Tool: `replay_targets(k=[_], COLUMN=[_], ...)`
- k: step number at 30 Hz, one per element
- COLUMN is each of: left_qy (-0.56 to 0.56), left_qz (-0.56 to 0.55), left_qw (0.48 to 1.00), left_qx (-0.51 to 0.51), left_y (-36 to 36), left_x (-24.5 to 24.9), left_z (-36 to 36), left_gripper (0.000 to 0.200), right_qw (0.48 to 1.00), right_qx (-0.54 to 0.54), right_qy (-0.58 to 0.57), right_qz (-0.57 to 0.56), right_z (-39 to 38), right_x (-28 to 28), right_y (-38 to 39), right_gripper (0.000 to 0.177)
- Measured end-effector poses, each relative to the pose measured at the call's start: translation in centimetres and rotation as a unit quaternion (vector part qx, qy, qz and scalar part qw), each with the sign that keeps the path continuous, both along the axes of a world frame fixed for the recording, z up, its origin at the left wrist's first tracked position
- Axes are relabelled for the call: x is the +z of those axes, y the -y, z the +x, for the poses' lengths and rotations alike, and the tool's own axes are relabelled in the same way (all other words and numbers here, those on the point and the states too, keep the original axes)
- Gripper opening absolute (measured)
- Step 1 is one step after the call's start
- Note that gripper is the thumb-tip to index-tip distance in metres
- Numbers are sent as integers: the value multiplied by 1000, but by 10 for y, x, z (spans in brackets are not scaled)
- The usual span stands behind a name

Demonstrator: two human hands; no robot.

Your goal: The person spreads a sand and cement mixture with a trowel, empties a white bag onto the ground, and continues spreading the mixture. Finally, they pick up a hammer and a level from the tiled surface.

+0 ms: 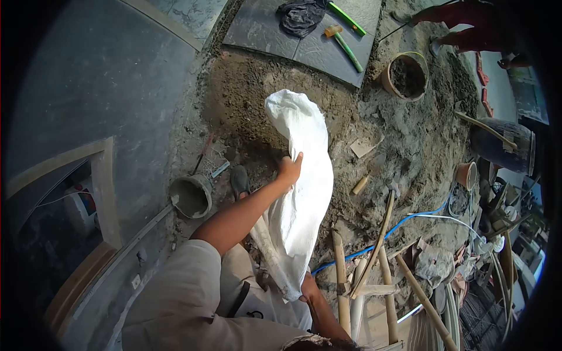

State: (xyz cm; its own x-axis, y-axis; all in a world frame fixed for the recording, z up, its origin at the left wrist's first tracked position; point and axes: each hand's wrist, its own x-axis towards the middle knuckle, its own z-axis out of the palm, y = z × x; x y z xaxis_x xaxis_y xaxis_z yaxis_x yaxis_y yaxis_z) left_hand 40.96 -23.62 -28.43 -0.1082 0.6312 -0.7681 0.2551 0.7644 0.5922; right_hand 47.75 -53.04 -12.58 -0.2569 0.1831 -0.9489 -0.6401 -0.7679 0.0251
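A long white sack (307, 169), seemingly of woven plastic, stretches from my lap out over the soil. Its far end bulges and folds over toward the dirt; what it contains is hidden. My left hand (288, 171) is closed on the near-left side of the sack around its middle, thumb pointing up along it. Close to my body, my right hand (309, 286) grips the sack's lower end, its fingers partly hidden. One dark shoe (239, 180) of mine shows beneath my left forearm.
Dark slabs (257, 29) at the top carry a mallet (345, 50), a green level (347, 19) and a black bag (301, 17). Buckets stand left (191, 196) and upper right (405, 76). Bamboo poles (341, 275) and a blue hose (404, 221) lie right. Another person's legs (462, 26) show top right.
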Motion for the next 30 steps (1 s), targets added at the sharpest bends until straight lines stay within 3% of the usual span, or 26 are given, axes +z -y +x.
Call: replay_targets(k=[2, 3, 4, 5, 6, 9, 10, 11, 14, 15, 17, 19, 20, 21, 22, 23, 25, 27, 29, 30], left_qy=[-25, -45, -64, -44, -38, -37, -49, -61, -15, -15, -20, 82, 153, 93, 65, 78, 30, 38, 49, 157], left_qz=[2, 13, 21, -36, -22, -35, -17, 4, -35, -37, -51, -35, -117, -96, -120, -163, -313, -372, -494, -467], left_qw=[998, 996, 994, 996, 998, 997, 992, 984, 988, 988, 970, 988, 980, 990, 989, 980, 935, 919, 865, 867], left_qx=[-49, -70, -92, -61, -51, -55, -111, -165, -150, -149, -238, -126, -59, -36, -57, -87, -165, -129, -71, -69], left_y=[7, 11, 16, 9, 8, 5, 4, 5, 9, 10, 15, 26, 30, 41, 56, 93, 125, 185, 223, 268], left_x=[-61, -97, -122, -116, -121, -148, -159, -168, -181, -183, -193, -195, -196, -190, -186, -233, -201, -201, -195, -218], left_z=[-7, -11, -14, -15, -17, -19, -23, -26, -34, -40, -55, -80, -100, -115, -133, -158, -172, -176, -165, -159], left_gripper=[60, 59, 59, 58, 56, 56, 57, 57, 59, 59, 61, 64, 68, 72, 77, 88, 101, 105, 103, 97], right_qw=[986, 996, 996, 991, 984, 982, 979, 988, 986, 994, 995, 997, 997, 996, 996, 996, 995, 994, 991, 991], right_qx=[150, 70, 72, 119, 166, 164, 173, 122, 133, 54, 48, 22, 21, 13, 4, -4, 17, 39, 41, 42], right_qy=[74, 40, 40, 43, 45, 75, 87, 64, 72, 61, 64, 52, 56, 56, 56, 57, 57, 54, 91, 93], right_qz=[3, -28, -39, -39, -41, -59, -58, -63, -72, -67, -57, -55, -56, -61, -65, -69, -78, -89, -87, -90], right_z=[-6, -9, -8, -7, -5, 2, 1, -1, -2, -6, -1, -1, -1, 0, 1, 1, 5, 7, 7, 5], right_x=[15, 3, 3, 11, 14, -5, -8, -9, -3, -2, 1, 19, 21, 23, 24, 22, 23, 21, 25, 30], right_y=[-40, -29, -38, -58, -65, -44, -42, -43, -57, -55, -59, -84, -88, -91, -93, -94, -94, -93, -93, -99], right_gripper=[36, 38, 38, 39, 41, 44, 45, 48, 52, 49, 48, 48, 48, 48, 48, 48, 48, 48, 49, 49])
